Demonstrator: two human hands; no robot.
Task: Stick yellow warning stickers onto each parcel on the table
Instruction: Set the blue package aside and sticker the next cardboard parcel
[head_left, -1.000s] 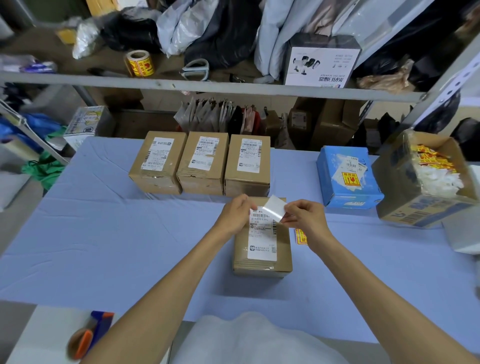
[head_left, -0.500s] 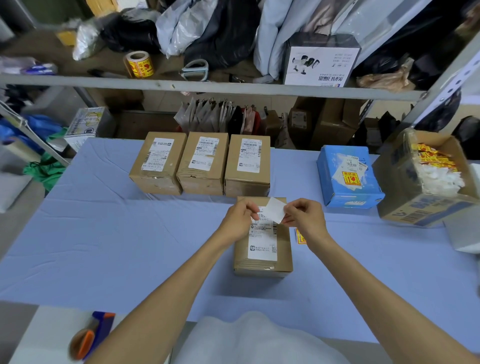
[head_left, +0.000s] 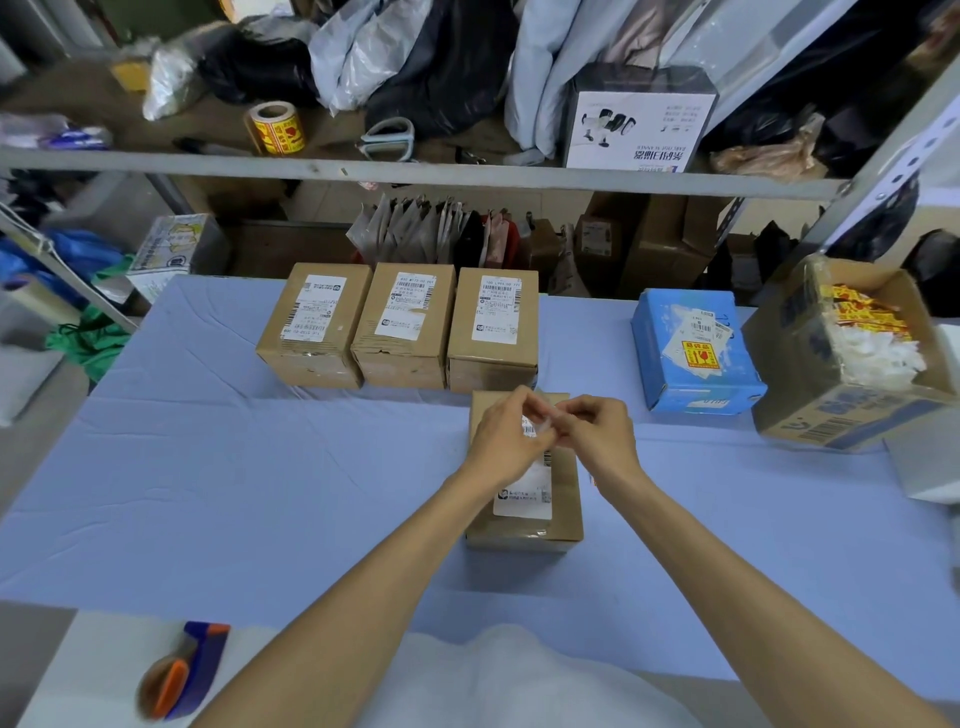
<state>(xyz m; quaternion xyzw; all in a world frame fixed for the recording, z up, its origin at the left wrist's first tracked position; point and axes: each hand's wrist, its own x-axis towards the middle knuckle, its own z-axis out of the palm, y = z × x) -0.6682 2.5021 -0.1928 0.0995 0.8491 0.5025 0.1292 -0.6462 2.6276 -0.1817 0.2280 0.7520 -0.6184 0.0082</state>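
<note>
A brown parcel (head_left: 563, 499) with a white shipping label lies on the blue table cloth (head_left: 260, 467) in front of me. Above its far end, my left hand (head_left: 506, 441) and my right hand (head_left: 602, 436) meet, both pinching a small white sticker backing (head_left: 543, 427) that is mostly hidden between the fingers. Three more brown parcels (head_left: 317, 332), (head_left: 402, 325), (head_left: 493, 327) stand in a row behind. A blue parcel (head_left: 696, 353) at the right carries a yellow warning sticker (head_left: 696, 356).
An open cardboard box (head_left: 810, 374) holding yellow stickers and white scraps stands at the right. A roll of yellow stickers (head_left: 275, 127) and scissors (head_left: 389, 137) lie on the shelf behind. A tape dispenser (head_left: 182, 670) rests at the near left edge.
The white backing stood up flat between my hands before; now both hands have closed together over it and it is crumpled small between the fingers.
</note>
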